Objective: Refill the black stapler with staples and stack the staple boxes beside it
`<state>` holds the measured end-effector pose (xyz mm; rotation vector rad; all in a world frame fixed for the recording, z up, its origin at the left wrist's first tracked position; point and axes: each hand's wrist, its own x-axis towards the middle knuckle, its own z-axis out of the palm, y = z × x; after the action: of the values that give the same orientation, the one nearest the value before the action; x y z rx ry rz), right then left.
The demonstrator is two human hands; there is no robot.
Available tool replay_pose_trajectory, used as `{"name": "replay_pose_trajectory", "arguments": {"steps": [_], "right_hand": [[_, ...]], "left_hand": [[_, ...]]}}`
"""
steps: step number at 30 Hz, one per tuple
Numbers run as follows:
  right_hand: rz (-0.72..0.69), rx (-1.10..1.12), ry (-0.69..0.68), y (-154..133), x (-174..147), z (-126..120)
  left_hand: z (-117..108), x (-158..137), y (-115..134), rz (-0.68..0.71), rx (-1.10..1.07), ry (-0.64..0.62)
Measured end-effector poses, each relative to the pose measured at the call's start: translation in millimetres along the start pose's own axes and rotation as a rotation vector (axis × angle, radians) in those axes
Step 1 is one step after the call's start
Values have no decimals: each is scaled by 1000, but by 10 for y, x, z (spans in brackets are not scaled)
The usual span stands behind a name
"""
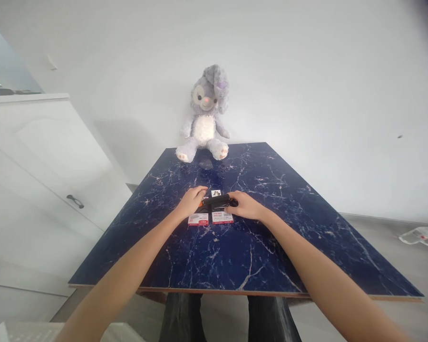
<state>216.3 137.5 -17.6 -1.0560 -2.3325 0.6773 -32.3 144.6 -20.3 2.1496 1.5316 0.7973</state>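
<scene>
Near the middle of the table, my right hand (pixel 248 205) is closed around the right end of a long black object (pixel 216 200), which looks like a stapler. My left hand (pixel 191 202) curls in from the other side, its fingertips bent beside the black object's left end. A small orange patch shows at its edge, and what lies under the fingers is hidden. Two small red-and-white boxes lie side by side just below: a left box (pixel 198 219) and a right box (pixel 222 217). Behind the black object is a small white card (pixel 216 193) with a dark picture.
A grey-purple plush rabbit (pixel 204 128) sits at the far edge of the dark blue marbled table (pixel 235 261), against the white wall. White cabinets (pixel 39 180) stand to the left. A clear plastic item (pixel 419 235) lies on the floor at right.
</scene>
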Motion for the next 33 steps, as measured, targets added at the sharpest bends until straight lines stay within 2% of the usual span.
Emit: {"name": "replay_pose_trajectory", "arguments": {"steps": [4,20,26,33], "right_hand": [[-5,0,3,-10,0,0],[-43,-52,14,0,-15,-33],[-57,-73,3,15,-48,-131],[56,-45,-65,99,-160,-413]], "left_hand": [[30,13,-4,-1,65,52],[28,-14,22,-33,-5,38],[19,-4,36,-26,21,42],[30,21,-21,9,55,40]]}}
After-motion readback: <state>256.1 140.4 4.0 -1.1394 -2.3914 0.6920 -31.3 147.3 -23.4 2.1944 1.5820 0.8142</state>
